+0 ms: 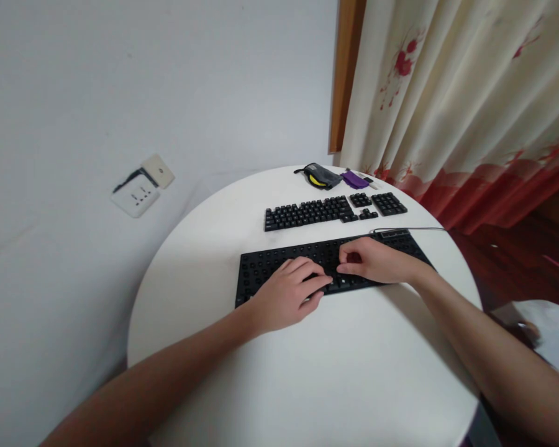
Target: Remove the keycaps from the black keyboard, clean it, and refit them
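A black keyboard base (261,268), with most of its keycaps off, lies on the round white table (345,360). My left hand (286,292) rests over its front edge, fingers stretched out toward the lower middle and holding nothing that I can see. Across the middle of the base is my right hand (372,259), its thumb and curled fingers brought together close above the key sockets. Whatever is between those fingertips is too small or hidden to make out. Behind the base, loose black keycaps (307,213) are laid out in keyboard order.
At the table's far edge lie a dark grey pouch with yellow inside (323,176) and a purple cloth item (354,179). A thin cable (414,228) runs off to the right. The wall with a socket (137,194) is at left, a curtain (447,93) at right.
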`<state>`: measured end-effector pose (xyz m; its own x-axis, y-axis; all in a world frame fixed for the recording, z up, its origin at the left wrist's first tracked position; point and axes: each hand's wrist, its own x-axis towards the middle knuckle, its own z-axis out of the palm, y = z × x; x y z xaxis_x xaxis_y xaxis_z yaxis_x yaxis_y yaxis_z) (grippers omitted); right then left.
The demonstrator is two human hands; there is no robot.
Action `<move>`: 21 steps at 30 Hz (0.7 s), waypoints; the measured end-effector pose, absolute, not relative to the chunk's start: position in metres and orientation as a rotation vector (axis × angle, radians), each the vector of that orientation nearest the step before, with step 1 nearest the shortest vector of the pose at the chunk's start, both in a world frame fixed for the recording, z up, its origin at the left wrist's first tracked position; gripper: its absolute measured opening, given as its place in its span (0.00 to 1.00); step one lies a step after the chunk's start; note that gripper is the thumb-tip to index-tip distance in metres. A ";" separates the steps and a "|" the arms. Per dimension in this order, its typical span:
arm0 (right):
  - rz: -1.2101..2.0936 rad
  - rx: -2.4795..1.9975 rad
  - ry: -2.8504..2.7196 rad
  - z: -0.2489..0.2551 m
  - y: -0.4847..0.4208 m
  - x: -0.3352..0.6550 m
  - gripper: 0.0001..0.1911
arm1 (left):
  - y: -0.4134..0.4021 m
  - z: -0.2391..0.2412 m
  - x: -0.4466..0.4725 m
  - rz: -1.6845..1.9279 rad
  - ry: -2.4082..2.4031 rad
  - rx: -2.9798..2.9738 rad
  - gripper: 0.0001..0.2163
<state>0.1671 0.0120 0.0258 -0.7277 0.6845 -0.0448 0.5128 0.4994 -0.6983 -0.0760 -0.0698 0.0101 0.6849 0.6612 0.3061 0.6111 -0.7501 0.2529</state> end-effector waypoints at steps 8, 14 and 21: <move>1.054 -1.016 -2.614 0.024 0.013 0.168 0.14 | -0.069 0.009 -0.076 0.462 1.033 2.819 0.15; 1.066 -1.044 -2.596 0.023 0.014 0.168 0.14 | -0.070 0.010 -0.075 0.445 1.036 2.821 0.16; 1.053 -1.065 -2.623 0.022 0.015 0.168 0.14 | -0.071 0.008 -0.073 0.477 1.068 2.794 0.16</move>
